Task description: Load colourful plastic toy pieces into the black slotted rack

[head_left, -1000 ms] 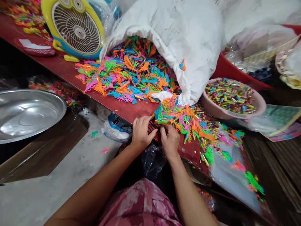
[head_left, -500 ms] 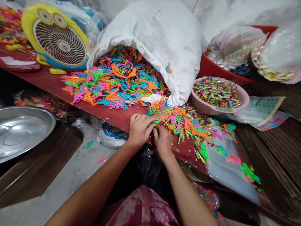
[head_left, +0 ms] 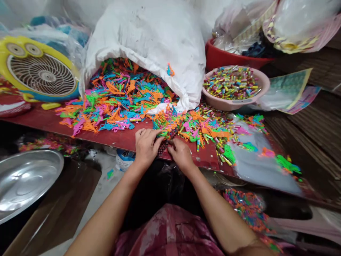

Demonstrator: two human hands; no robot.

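A dark tray with rows of small holes (head_left: 163, 147) lies at the near edge of the red table. Rows of small coloured plastic pieces (head_left: 166, 122), orange, green, blue and pink, stand close together at its far part. On the left side of the tray is my left hand (head_left: 146, 145), fingers bent and pressed together, the tips touching the nearest pieces. My right hand (head_left: 181, 153) is at the tray's right side, closed with thumb and forefinger pinched. What either hand pinches is too small to make out.
A white sack (head_left: 157, 39) spills coloured plastic pieces (head_left: 117, 99) across the red table (head_left: 119, 139). Right of it stands a pink basin (head_left: 226, 103) of small striped tubes. A yellow fan (head_left: 45, 74) is at left, a steel basin (head_left: 23, 185) below it.
The view has shifted, so most things appear farther left. My hands have moved slightly apart, and the holes of the dark tray now show between them.
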